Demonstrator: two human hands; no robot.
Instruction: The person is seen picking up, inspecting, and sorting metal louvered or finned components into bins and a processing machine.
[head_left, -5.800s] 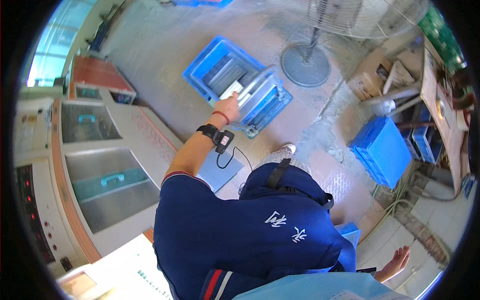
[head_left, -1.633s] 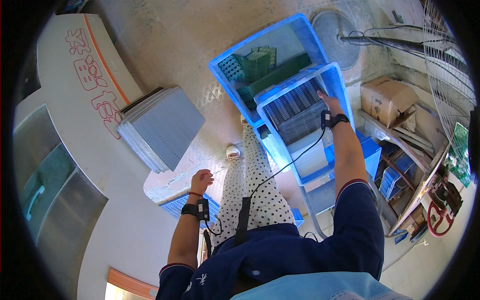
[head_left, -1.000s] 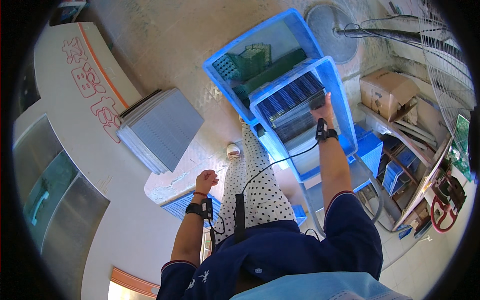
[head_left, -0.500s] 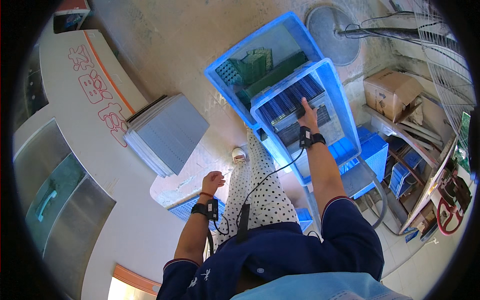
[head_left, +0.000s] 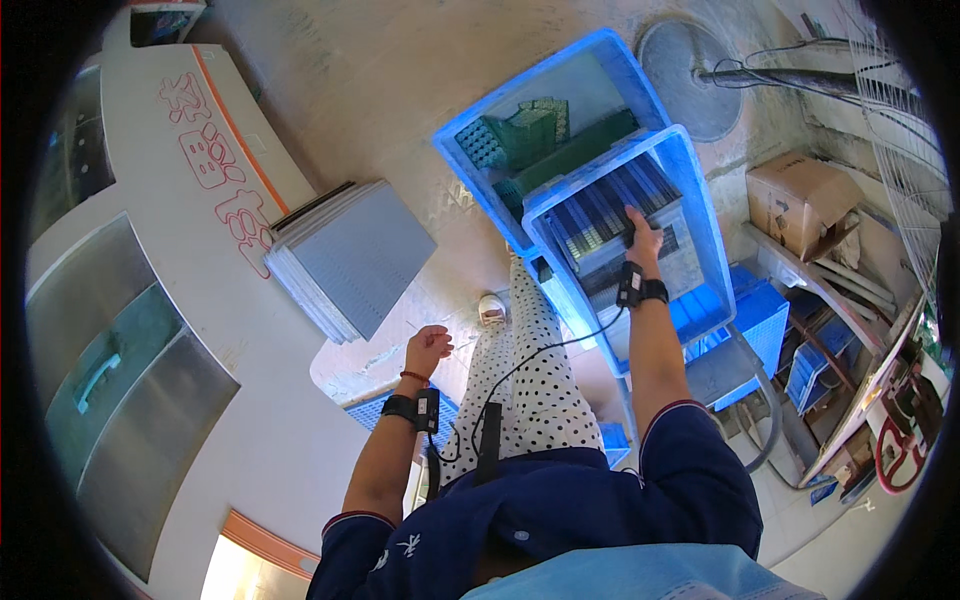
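Note:
My right hand reaches into the nearer blue plastic crate, its fingers closed round a small dark piece whose kind I cannot make out. Just beyond it stand rows of thin dark strips, packed side by side. Some more dark strips lie close to the wrist. My left hand hangs in front of my thigh, away from the crates, its fingers curled in with nothing showing in them. Each wrist carries a strapped black device with a cable.
A second blue crate with green boards lies beyond the first. To the left, a stack of grey panels rests by a white machine. On the right are a cardboard box, a chair-like metal frame and a round metal base.
The whole view has shifted slightly, with the crates now a little farther right. My right hand stays in the nearer crate, and my left hand keeps its curled pose.

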